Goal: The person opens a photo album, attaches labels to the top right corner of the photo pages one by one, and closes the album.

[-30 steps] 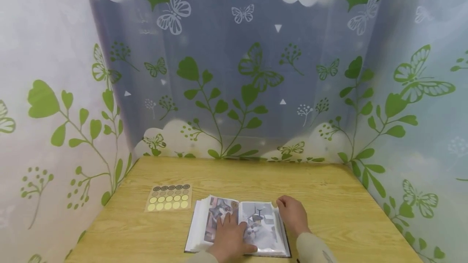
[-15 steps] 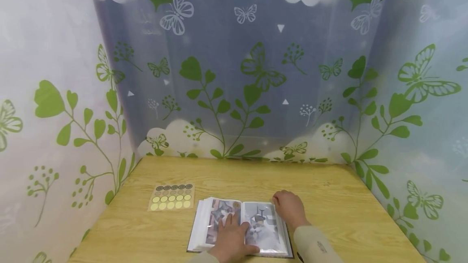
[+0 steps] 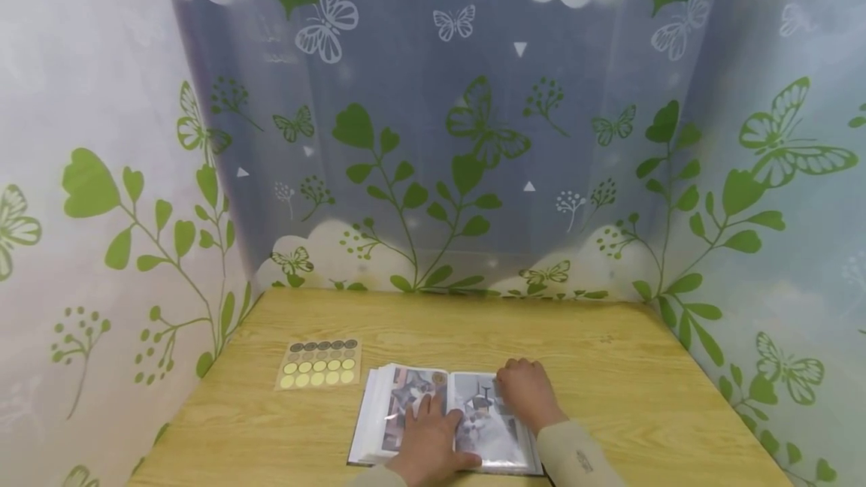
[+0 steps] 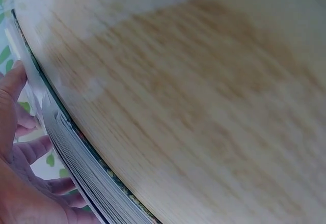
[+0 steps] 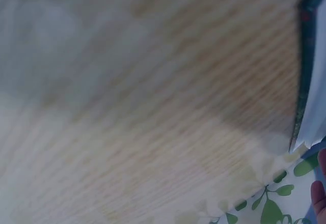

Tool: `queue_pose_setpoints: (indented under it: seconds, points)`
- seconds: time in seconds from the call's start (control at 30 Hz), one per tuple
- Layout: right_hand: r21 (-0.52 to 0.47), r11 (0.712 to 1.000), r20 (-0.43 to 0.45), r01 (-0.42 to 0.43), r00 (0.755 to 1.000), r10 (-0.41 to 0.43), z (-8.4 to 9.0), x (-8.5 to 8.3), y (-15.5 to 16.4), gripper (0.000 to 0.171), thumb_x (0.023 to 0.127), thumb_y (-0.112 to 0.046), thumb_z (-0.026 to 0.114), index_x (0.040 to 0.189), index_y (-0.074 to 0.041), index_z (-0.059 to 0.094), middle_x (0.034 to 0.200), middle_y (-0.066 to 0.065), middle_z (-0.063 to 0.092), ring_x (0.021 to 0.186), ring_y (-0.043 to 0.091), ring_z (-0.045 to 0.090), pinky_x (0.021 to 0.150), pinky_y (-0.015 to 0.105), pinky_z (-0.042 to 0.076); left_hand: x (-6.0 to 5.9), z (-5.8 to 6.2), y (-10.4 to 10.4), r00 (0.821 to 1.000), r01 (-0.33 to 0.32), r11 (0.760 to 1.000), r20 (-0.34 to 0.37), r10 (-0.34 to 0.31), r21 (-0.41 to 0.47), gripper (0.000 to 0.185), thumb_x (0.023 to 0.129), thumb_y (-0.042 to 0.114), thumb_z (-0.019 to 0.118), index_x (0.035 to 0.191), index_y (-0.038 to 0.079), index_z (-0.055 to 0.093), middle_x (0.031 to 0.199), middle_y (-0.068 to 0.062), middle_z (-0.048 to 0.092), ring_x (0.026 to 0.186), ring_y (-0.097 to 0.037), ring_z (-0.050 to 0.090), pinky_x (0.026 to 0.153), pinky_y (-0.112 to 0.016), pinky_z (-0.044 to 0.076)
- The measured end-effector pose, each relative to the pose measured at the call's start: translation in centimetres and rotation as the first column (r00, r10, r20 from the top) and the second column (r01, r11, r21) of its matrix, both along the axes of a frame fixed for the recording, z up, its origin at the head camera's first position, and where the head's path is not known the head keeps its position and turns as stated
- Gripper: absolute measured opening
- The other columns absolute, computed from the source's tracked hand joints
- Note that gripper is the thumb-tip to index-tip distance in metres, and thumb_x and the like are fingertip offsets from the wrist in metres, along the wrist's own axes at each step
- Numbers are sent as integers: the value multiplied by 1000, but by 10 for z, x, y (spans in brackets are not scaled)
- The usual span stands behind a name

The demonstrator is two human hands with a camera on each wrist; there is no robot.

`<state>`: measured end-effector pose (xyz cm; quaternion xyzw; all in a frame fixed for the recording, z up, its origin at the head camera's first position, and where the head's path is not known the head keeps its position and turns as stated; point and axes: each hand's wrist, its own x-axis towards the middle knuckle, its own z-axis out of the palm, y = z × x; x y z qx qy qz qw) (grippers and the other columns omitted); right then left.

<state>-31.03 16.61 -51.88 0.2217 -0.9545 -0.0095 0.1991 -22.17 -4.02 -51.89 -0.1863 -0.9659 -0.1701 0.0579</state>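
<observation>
- On the near edge of the wooden table (image 3: 609, 397), seen from the head, an open photo album (image 3: 443, 415) lies flat; left hand (image 3: 426, 442), fingers spread, presses its left page so it stays open. Right hand (image 3: 528, 393), knuckles bent, rests on the right page at 2 o'clock; whether it pinches a leaf I cannot tell. A sticker sheet (image 3: 319, 364) lies at 10 o'clock.
- Left wrist: fingers (image 4: 30, 150) beside the stacked page edges (image 4: 84, 170).
- Right wrist: album corner (image 5: 308, 81), blurred tabletop.

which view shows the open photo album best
The head view: the photo album lies open on the table, both hands resting on its pages. The left wrist view shows only its stacked page edges; the right wrist view shows just a dark corner.
</observation>
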Motion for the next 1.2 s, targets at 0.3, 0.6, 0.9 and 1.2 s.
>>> queue_pose_setpoints:
  seconds: [0.3, 0.6, 0.9, 1.2]
  points:
    - [68, 995, -22, -72, 997, 74, -9, 19, 3, 15, 90, -16, 67, 103, -11, 72, 95, 6, 65, 90, 27, 61, 81, 49, 48, -1, -3, 1, 1000, -17, 1000, -8, 16, -21, 81, 69, 66, 77, 124, 8, 66, 140, -27, 47, 127, -46, 44, 102, -67, 34]
    - [-3, 995, 51, -95, 994, 95, -17, 40, 7, 51, 100, -41, 53, 133, -3, 59, 127, 11, 61, 116, 31, 57, 98, 61, 40, -1, -1, -3, 1000, -15, 1000, -3, 15, -19, 80, 70, 66, 76, 125, 8, 64, 141, -27, 47, 129, -46, 43, 103, -67, 34]
    - [-76, 992, 80, -98, 991, 104, -19, 35, 6, 51, 102, -42, 50, 132, -2, 59, 131, 14, 59, 123, 33, 52, 104, 65, 34, -2, -1, -2, 1000, -13, 1000, 15, 13, -17, 81, 71, 66, 75, 127, 9, 65, 141, -26, 47, 130, -44, 42, 103, -67, 34]
    - [-87, 996, 210, -14, 977, 32, -9, 29, -5, 54, 102, -49, 45, 122, -1, 62, 127, 16, 60, 123, 36, 52, 108, 62, 32, 1, 3, 0, 1000, -2, 1000, 5, 2, -21, 80, 71, 65, 76, 126, 8, 64, 142, -27, 45, 130, -45, 42, 103, -67, 34]
